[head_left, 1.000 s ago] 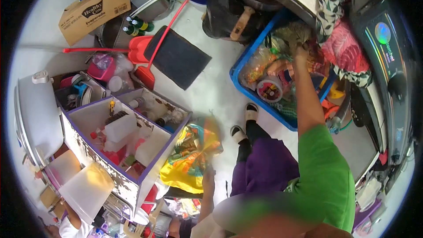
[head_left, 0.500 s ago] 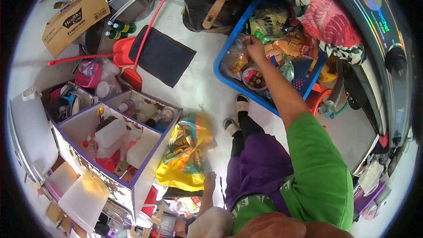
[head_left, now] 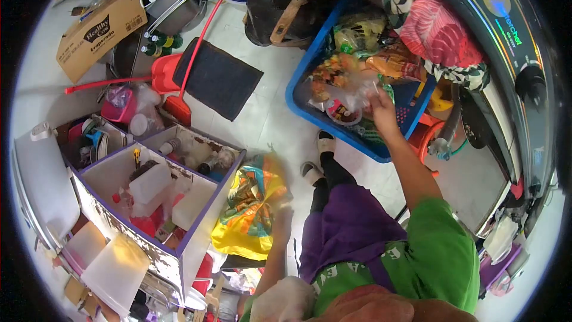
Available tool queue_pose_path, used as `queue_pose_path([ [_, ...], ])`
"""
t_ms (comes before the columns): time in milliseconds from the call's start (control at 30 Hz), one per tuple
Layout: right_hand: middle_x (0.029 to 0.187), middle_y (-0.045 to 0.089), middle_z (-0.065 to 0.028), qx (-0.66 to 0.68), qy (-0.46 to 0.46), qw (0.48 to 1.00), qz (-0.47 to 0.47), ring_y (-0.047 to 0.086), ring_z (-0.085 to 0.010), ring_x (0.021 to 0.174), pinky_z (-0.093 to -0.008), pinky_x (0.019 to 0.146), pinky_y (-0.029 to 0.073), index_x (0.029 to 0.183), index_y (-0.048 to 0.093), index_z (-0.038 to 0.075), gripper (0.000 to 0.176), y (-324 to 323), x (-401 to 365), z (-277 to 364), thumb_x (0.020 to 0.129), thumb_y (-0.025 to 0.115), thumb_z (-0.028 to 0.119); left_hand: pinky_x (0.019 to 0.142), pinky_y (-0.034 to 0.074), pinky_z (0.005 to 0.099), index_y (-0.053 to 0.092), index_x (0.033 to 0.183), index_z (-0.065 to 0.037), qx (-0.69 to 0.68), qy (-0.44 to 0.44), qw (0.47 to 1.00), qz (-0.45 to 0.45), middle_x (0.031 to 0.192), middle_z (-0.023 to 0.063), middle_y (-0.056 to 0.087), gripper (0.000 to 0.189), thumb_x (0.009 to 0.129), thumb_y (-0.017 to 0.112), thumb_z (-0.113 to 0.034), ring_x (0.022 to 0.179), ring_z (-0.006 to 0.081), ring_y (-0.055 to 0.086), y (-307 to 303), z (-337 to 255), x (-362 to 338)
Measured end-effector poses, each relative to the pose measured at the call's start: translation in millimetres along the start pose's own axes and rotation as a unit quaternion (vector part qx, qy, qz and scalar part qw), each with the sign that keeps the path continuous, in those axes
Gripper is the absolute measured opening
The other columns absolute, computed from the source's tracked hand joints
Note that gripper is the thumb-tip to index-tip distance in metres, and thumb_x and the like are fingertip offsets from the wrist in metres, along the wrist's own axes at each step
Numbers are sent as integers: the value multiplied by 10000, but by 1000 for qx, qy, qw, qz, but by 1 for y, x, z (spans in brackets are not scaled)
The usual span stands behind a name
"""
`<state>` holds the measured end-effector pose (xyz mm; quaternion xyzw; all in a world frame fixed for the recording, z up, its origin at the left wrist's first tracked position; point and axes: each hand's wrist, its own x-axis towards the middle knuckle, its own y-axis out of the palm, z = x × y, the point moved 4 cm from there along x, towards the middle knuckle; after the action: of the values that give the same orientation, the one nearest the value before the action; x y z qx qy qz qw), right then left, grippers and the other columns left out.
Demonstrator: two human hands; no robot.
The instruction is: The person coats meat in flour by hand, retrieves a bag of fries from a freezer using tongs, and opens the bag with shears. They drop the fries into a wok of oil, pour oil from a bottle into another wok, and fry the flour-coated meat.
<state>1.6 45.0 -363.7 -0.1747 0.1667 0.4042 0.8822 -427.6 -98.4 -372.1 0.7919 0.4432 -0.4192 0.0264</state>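
My right hand [head_left: 381, 107] is closed on a clear plastic bag [head_left: 360, 86], which it lifts over the blue plastic basin [head_left: 296, 77]. The bag is smeared by motion; orange and yellow scraps [head_left: 336, 71] show beside it. A round tub lid [head_left: 344, 113] and an orange wrapper [head_left: 390, 65] lie in the basin, with a yellow-green bag [head_left: 357, 36] behind them. My left hand [head_left: 284, 209] is at the right edge of a yellow patterned plastic bag [head_left: 250, 203]. Its fingers are blurred, so their grip does not show.
On the left stands a divided purple-edged box [head_left: 179, 247] with bottles and containers. A red dustpan [head_left: 167, 73], a dark mat [head_left: 218, 80] and a carton [head_left: 101, 33] lie farther off. Red patterned cloth [head_left: 444, 30] hangs beside the basin, near an orange bucket [head_left: 426, 140].
My right hand has moved right and nearer within the basin, pulling up the clear plastic bag. My left hand has shifted forward along the yellow bag's edge.
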Motion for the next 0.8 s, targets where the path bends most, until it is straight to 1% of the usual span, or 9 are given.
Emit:
queue_pose_path([
  [67, 710, 468, 37, -90, -30, 994, 60, 440, -58, 636, -210, 563, 398, 985, 542, 69, 148, -17, -17, -3, 928, 497, 198, 850, 413, 351, 547, 1032, -19, -30, 63, 997, -13, 997, 156, 557, 228, 890, 503, -193, 937, 287, 539, 2, -29, 22],
  [167, 715, 541, -16, -134, -42, 986, 94, 478, -85, 658, -234, 602, 406, 978, 582, 40, 186, -21, -56, 0, 940, 452, 167, 859, 411, 374, 539, 1045, -29, 57, 106, 991, -61, 1016, 164, 554, 230, 871, 537, -179, 958, 318, 535, -6, -119, 41],
  [300, 730, 541, -63, -227, -95, 957, 153, 514, -137, 683, -271, 642, 437, 945, 574, 13, 149, -14, -80, 39, 916, 470, 115, 898, 381, 431, 486, 1179, -55, 122, 343, 928, -75, 1146, 165, 506, 447, 780, 643, -181, 1045, 350, 488, 7, -230, 83],
  [433, 709, 516, -25, -269, -177, 931, 172, 507, -105, 662, -256, 599, 426, 907, 568, 16, 142, -18, -67, 42, 922, 488, 132, 892, 359, 473, 413, 1276, -92, 235, 439, 863, -86, 1154, 140, 486, 649, 694, 684, -192, 1049, 328, 485, 23, -309, 126],
  [500, 741, 536, -35, -307, -235, 897, 216, 523, -120, 687, -271, 630, 440, 935, 574, 16, 138, -10, -61, 58, 919, 491, 125, 844, 380, 465, 460, 1230, -87, 227, 464, 856, -27, 1103, 139, 511, 597, 678, 672, -166, 1007, 319, 504, 35, -321, 156],
  [600, 802, 558, -42, -289, -174, 913, 230, 536, -140, 725, -285, 675, 449, 1007, 576, 15, 155, -7, -47, 51, 905, 514, 115, 777, 402, 449, 531, 1131, -72, 323, 431, 841, 36, 999, 142, 538, 482, 664, 639, -124, 921, 308, 535, 58, -315, 199],
  [633, 864, 572, -35, -180, -150, 944, 234, 532, -135, 768, -280, 732, 437, 1067, 564, 9, 224, -3, -41, 57, 923, 495, 166, 755, 407, 444, 554, 1093, -66, 373, 409, 831, 55, 960, 143, 546, 439, 662, 625, -110, 888, 305, 546, 63, -309, 208],
  [733, 961, 573, -45, -23, -64, 991, 115, 515, -146, 921, -293, 848, 403, 1138, 546, 18, 355, -30, 13, 31, 961, 406, 292, 741, 424, 429, 583, 1002, -43, 310, 393, 863, -68, 921, 163, 554, 327, 678, 584, -90, 833, 323, 561, 34, -302, 223],
  [800, 1046, 585, -111, -322, -184, 929, 20, 522, -259, 1053, -345, 896, 406, 1267, 413, 28, 530, -55, 52, -5, 860, 557, 336, 743, 427, 423, 576, 1012, -36, 256, 398, 864, -174, 943, 159, 555, 337, 679, 579, -87, 827, 331, 560, 25, -297, 229],
])
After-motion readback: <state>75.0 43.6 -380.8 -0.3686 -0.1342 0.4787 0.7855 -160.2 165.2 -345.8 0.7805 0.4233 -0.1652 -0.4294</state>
